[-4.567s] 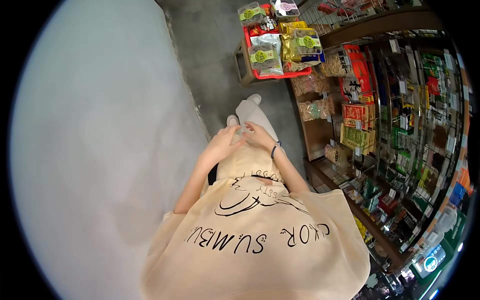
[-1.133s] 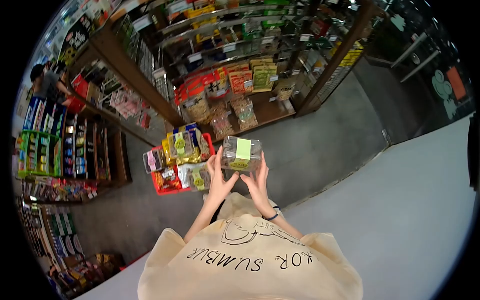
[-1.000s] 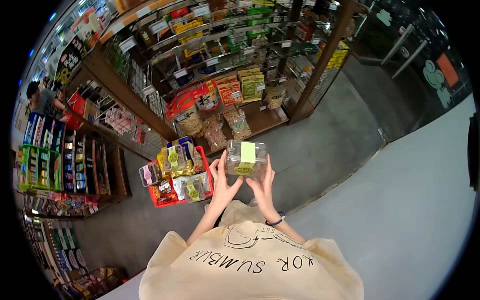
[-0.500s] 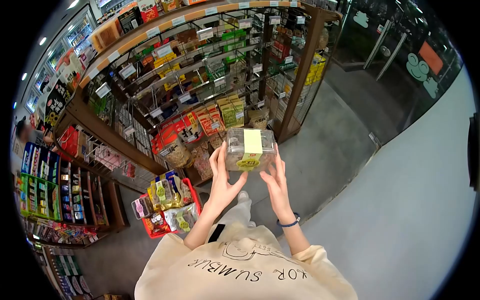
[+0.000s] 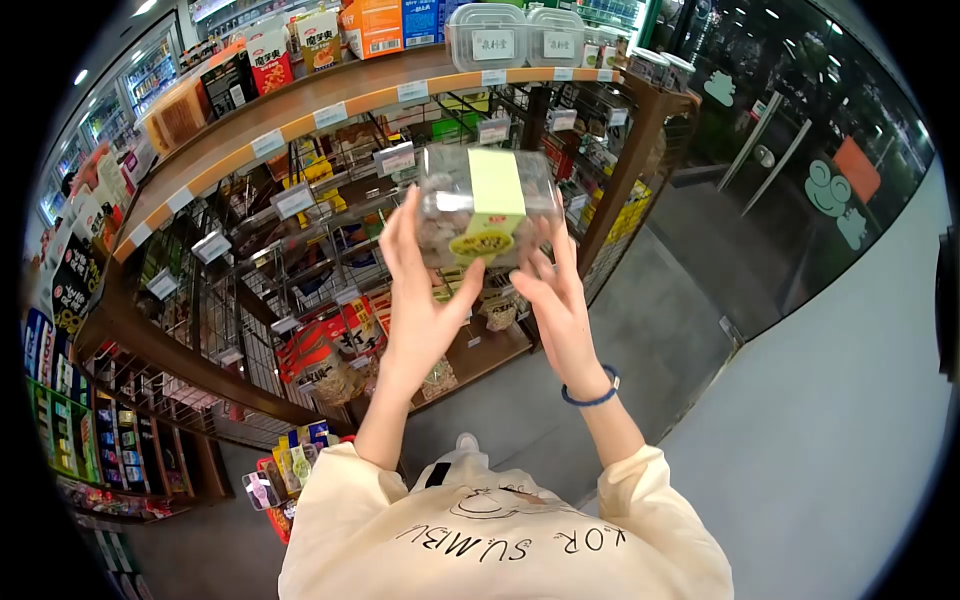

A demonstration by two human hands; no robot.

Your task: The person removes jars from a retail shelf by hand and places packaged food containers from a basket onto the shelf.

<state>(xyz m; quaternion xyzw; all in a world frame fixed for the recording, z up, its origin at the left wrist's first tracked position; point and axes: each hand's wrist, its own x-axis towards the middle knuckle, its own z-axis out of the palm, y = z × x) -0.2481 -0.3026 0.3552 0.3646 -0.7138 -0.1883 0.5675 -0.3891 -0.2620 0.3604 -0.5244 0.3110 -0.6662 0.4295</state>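
**Clear box [image 5: 515,215] raised between both hands**

Box is lidded see-through plastic, pale green label band [image 5: 495,190] over the top and down the near side; brownish contents, kind not readable. Held well above the floor, in front of the shelf rack [image 5: 390,74].

Left hand [image 5: 420,305]: part open, fingers up the box's left end, thumb at its near lower edge. Right hand [image 5: 563,310]: part open, fingers bent at the right end; whether its thumb touches, cannot tell. Blue band [image 5: 590,389] on right wrist.

Behind and below the box: snack packets [image 5: 345,330] on a low shelf. Rack top, far side: orange box [image 5: 375,28], lidded tubs [image 5: 487,42]. Near left, low: red basket [image 5: 347,439], partly hidden by the sleeve [image 5: 350,490], with a pink-labelled pack [image 5: 261,490]. Far right: glass doors [image 5: 765,130]. Near right: pale wall [image 5: 830,400].
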